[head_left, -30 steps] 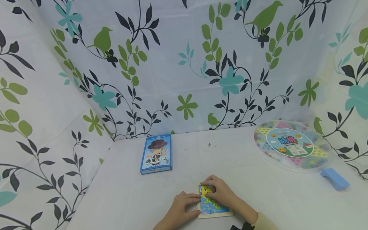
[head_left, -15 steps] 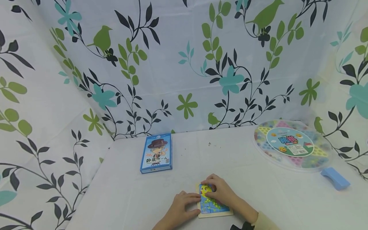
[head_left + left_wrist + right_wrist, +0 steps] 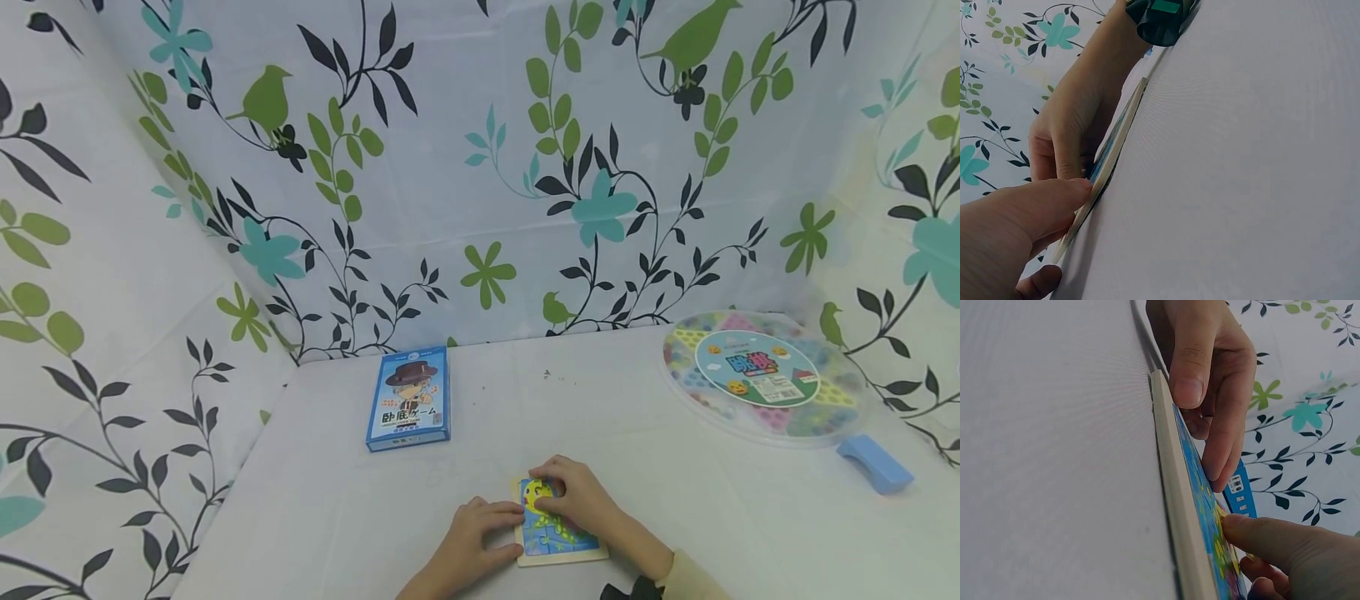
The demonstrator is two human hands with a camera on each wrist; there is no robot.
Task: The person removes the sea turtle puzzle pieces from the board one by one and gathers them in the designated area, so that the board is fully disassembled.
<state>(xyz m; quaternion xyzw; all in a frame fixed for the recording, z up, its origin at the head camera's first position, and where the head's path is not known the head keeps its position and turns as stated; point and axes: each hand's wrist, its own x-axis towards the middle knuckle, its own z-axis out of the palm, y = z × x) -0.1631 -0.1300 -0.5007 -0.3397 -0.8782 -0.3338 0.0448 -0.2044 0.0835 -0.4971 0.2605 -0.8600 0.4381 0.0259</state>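
A small jigsaw puzzle (image 3: 551,543) in a pale wooden tray (image 3: 564,560) lies on the white table, showing a yellow figure on blue. At its left side, my left hand (image 3: 474,543) touches the tray's edge with fairly straight fingers, thumb set apart lower down. My right hand (image 3: 581,497) reaches over the upper right, thumb and forefinger bent about a puzzle piece (image 3: 534,493) with the yellow head. In the right wrist view, the right thumb (image 3: 1244,531) is on the puzzle face. The left wrist view shows the tray edge-on; the right hand covers part of the puzzle.
A blue game box (image 3: 408,398) stands behind and to the left on the table. At the back right lies a round, clear-lidded game set (image 3: 761,375), with a light blue arched block (image 3: 875,464) before it. Patterned cloth (image 3: 480,167) hangs behind the table.
The right fingertips have shifted slightly right at the top of the puzzle. The left hand and tray look nearly still.
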